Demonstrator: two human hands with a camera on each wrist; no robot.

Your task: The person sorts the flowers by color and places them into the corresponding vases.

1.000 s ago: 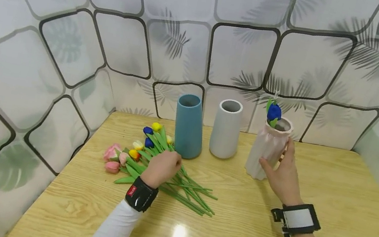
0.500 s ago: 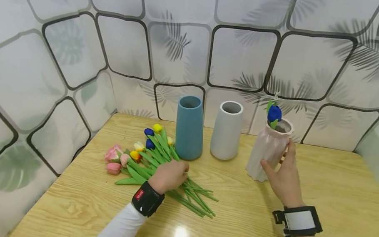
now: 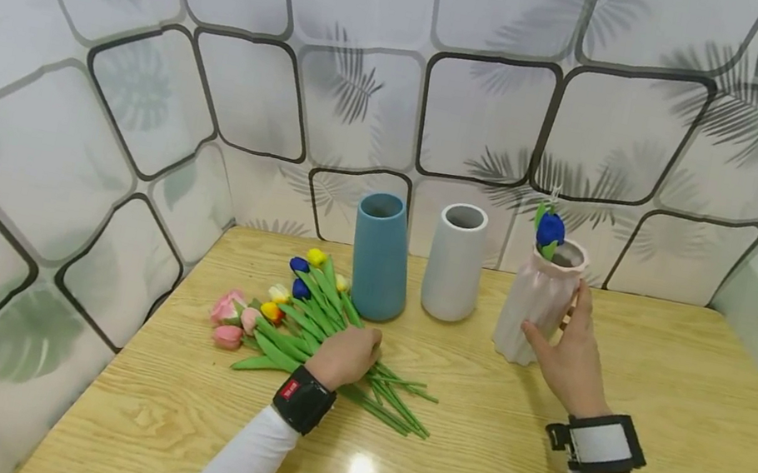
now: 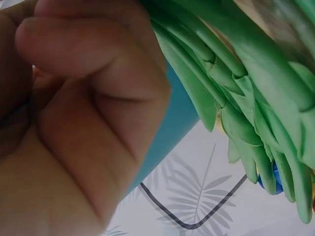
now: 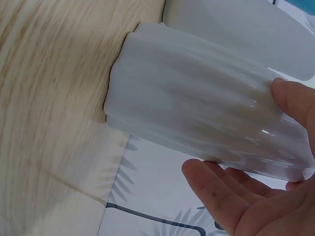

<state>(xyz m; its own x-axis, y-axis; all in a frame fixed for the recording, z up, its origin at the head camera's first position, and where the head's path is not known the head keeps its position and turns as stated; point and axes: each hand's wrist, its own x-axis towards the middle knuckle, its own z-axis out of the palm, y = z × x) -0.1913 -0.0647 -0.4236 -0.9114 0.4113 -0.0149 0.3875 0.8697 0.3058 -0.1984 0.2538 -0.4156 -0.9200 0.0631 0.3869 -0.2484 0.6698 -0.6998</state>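
Observation:
My left hand [image 3: 346, 356] is over the stems of a bunch of artificial flowers [image 3: 304, 316] lying on the table. Its fingers curl in the left wrist view, beside the green leaves [image 4: 246, 88]; whether they pinch a stem is hidden. My right hand [image 3: 569, 356] grips a pale pink, pleated vase [image 3: 536, 302], thumb on the near side and fingers round the right side. In the right wrist view, the ribbed vase [image 5: 197, 98] stands on the table between thumb and fingers. A blue tulip [image 3: 551, 231] leans at the left of its mouth.
A blue vase [image 3: 380, 262] and a white vase [image 3: 454, 267] stand upright toward the back, left of the pink one. Pink, blue, yellow and white blooms point left. A patterned cloth [image 3: 483, 120] hangs behind the wooden table [image 3: 459, 471].
My left hand has moved a little right and toward the front along the stems. The flowers stay put, and my right hand keeps its grip on the pink vase.

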